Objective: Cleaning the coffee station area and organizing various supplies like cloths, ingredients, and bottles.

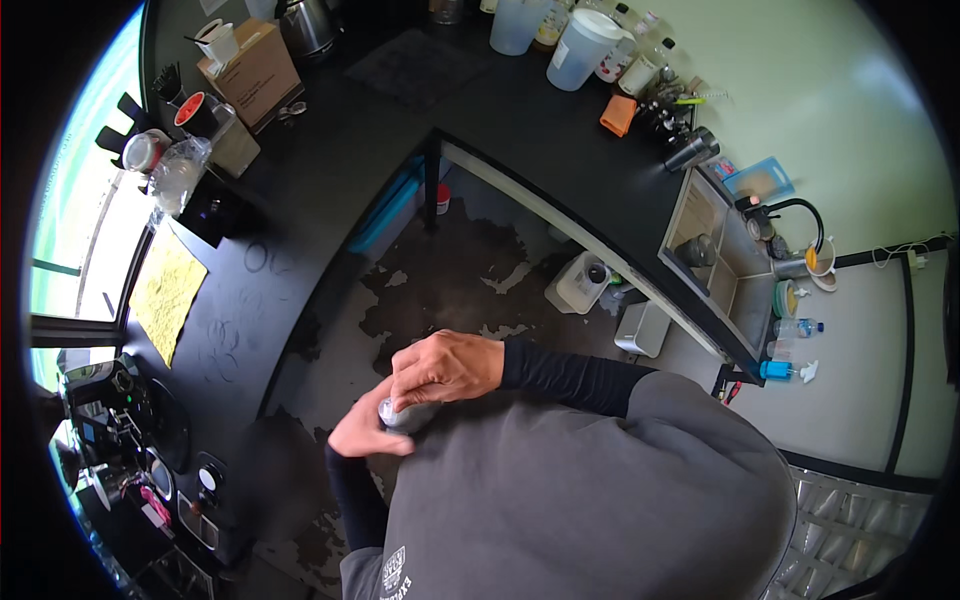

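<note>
Close against my grey shirt, my left hand is wrapped around a small container, clear or silvery at its near end; its kind cannot be told. Over its top lies my right hand, fingers curled down onto it, which hides most of the container. Both forearms wear black sleeves. On the black counter to the left lies a yellow cloth, apart from my hands.
The black counter bends around a patchy floor. A coffee machine stands at left, a cardboard box at upper left. Plastic pitchers, bottles and an orange cloth line the back. A steel sink is at right, a plastic bin below.
</note>
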Available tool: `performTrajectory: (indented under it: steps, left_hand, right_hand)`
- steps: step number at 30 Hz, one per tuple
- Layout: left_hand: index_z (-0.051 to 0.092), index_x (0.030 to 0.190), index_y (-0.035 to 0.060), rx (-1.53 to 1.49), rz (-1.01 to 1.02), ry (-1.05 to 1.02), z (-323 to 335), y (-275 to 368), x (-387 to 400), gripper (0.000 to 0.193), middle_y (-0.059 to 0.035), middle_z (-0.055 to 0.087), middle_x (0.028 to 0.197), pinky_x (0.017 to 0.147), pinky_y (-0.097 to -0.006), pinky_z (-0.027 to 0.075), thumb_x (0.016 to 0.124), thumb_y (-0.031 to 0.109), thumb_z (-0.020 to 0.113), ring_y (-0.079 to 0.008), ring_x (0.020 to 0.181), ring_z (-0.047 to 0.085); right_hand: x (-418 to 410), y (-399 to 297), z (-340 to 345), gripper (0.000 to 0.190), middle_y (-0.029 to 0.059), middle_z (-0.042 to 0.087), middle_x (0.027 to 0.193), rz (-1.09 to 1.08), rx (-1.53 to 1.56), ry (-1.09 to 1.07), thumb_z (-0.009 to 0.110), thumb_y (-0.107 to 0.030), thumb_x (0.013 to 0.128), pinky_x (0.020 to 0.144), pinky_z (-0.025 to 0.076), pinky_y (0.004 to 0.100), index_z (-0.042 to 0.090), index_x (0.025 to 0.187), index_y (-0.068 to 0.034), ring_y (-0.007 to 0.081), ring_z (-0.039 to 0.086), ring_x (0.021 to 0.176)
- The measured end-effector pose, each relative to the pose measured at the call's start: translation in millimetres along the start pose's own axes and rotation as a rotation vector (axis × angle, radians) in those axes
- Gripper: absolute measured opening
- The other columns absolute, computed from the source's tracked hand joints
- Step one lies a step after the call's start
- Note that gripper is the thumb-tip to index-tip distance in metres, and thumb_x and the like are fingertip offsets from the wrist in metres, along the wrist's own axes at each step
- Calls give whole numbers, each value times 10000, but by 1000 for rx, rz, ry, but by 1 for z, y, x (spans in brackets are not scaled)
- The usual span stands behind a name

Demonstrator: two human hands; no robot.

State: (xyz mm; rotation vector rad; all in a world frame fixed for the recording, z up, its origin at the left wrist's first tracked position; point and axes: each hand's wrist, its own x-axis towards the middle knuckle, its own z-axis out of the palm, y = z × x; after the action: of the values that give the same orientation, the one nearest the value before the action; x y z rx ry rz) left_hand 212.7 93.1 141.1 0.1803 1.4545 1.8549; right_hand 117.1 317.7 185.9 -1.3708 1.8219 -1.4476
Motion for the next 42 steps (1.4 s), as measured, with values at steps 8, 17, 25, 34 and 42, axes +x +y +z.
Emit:
performTrajectory:
  steps: [8, 17, 25, 34, 42]
  left_hand:
    - [695, 1050, 51, 449, -131, 275, 173, -15, 79, 298, -132, 703, 833, 722, -375, 525, 918, 317, 721, -235, 721, 657]
    - [649, 1085, -1, 369, -414, 226, 207, -50, 90, 539, -82, 677, 828, 707, -323, 504, 808, 428, 820, -125, 748, 606]
    - [698, 975, -29, -11, -323, 412, 82, -191, 119, 318, -38, 690, 837, 688, -272, 492, 816, 213, 829, -92, 761, 606]
    - [527, 1340, 57, -1285, -244, 1235, 112, -504, 214, 492, -90, 612, 1282, 1036, -336, 437, 1015, 423, 584, -160, 1183, 584]
    - [622, 1155, 25, 90, -378, 593, 229, -687, 152, 279, -201, 649, 1148, 938, -394, 487, 1017, 242, 516, -297, 1099, 637]
  right_hand:
    - [-163, -10, -54, 266, 93, 654, 829, 246, 70, 435, 692, -296, 935, 655, 539, 351, 693, 994, -36, 250, 688, 769]
    - [-252, 37, -12, 252, 114, 640, 922, 266, 139, -53, 670, -280, 947, 733, 528, 370, 714, 1013, -41, 308, 659, 833]
    - [-290, 142, 68, 189, 84, 643, 840, 974, 227, 497, 646, -184, 994, 682, 503, 282, 654, 973, 4, 106, 612, 777]
    - [-343, 322, 162, 168, -44, 538, 830, 1243, 238, 841, 556, -204, 1052, 696, 428, 215, 582, 1016, -42, 25, 471, 777]
    - [-305, 374, 119, 219, 31, 623, 903, 920, 573, 1328, 495, -262, 1071, 652, 500, 302, 544, 1190, -85, 130, 608, 736]
